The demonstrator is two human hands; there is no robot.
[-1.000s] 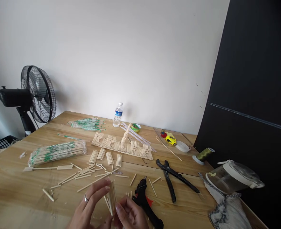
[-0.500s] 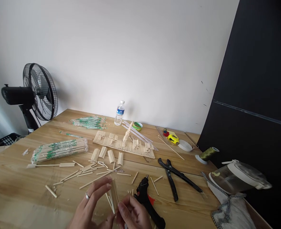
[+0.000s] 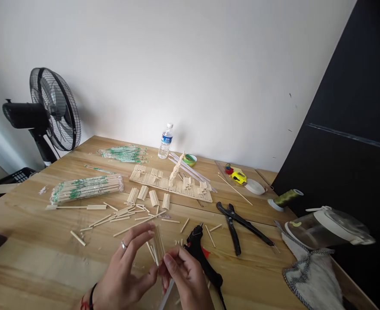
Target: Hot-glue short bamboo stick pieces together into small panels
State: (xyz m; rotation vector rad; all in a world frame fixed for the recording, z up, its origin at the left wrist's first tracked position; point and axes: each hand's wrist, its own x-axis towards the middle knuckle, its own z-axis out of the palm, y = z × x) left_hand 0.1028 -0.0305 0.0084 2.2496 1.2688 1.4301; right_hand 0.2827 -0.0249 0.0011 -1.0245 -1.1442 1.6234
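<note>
Between my two hands, low in the middle, is a small panel of wooden sticks (image 3: pixel 159 243) standing roughly upright. The fingers of my left hand (image 3: pixel 128 262) curl around its top and side, and the thumb is at its lower end. My right hand (image 3: pixel 185 273) pinches the bottom of that panel. A whitish translucent strip (image 3: pixel 167 295) shows beneath my right hand; its far end is hidden. Just right of my right hand lies a black glue gun (image 3: pixel 204 260), nozzle pointing away. Cut wooden sticks (image 3: pixel 122 214) and several finished small panels (image 3: pixel 153 198) lie beyond my hands.
A long stick-built model (image 3: pixel 170 183) sits mid-table before a water bottle (image 3: pixel 165 142). Bagged sticks (image 3: pixel 88 188) lie left. To the right are black pliers (image 3: pixel 238 226), a yellow tape measure (image 3: pixel 239 177), a thread spool (image 3: pixel 288 198), a clear lidded container (image 3: pixel 325 228) and a cloth (image 3: pixel 319 275).
The view has tipped downward, so the table things sit higher in the picture and more of both hands shows. Both hands keep hold of the stick panel.
</note>
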